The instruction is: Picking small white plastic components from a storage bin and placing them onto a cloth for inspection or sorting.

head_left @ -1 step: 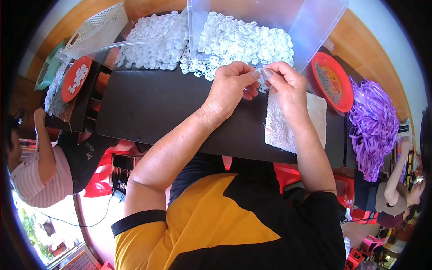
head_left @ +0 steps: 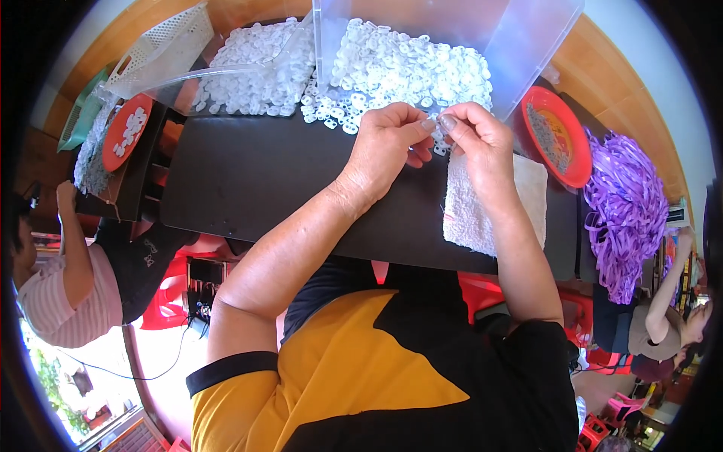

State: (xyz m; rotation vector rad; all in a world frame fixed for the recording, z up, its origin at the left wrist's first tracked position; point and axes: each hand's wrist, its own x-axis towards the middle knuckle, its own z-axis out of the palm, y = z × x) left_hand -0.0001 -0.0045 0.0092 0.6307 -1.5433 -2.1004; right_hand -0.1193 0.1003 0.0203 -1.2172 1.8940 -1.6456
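Over the dark table (head_left: 248, 173), my left hand (head_left: 385, 147) and my right hand (head_left: 483, 151) meet fingertip to fingertip. Each is closed in a pinch, thumb against index finger. Something tiny and pale shows between the fingertips, too small to name. Just beyond my hands lie loose small white plastic pieces (head_left: 332, 113), several with two holes. They spread from a heap of the same pieces (head_left: 410, 68) at a clear plastic box (head_left: 527, 38). Beneath my right wrist is a folded white towel (head_left: 531, 184).
Another clear box with white pieces (head_left: 256, 68) stands at the far left. Right of the towel are a red-orange bowl (head_left: 578, 162) holding grey bits and a bundle of purple ribbons (head_left: 621, 203). A red plate (head_left: 117, 151) sits at left. Other people (head_left: 68, 294) sit at both sides.
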